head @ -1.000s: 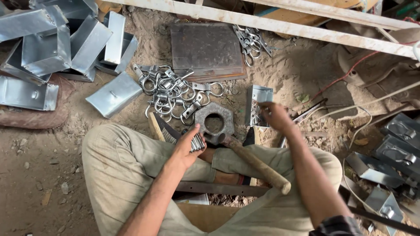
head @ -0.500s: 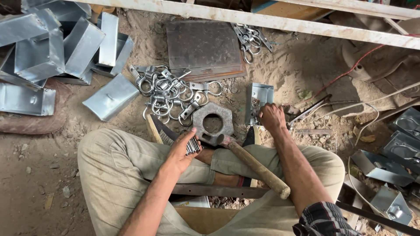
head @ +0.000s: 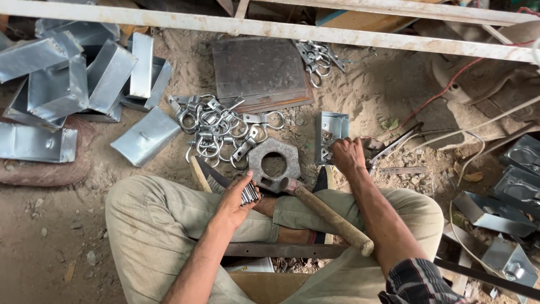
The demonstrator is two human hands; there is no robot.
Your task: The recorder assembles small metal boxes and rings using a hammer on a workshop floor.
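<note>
Workshop floor: right hand (head: 347,156) has shifted off the hex nut (head: 274,163) w/ fingers now dipped in the small open galvanised box (head: 332,134) right of it, grip unclear. Left hand (head: 235,197) clenches ribbed metal pins (head: 249,193) below nut; wooden-handled hammer (head: 326,212) lies untouched.

Left hand (head: 233,200) curled shut, palm up — right hand (head: 347,156) reaching forward, fingers bent downward.
</note>
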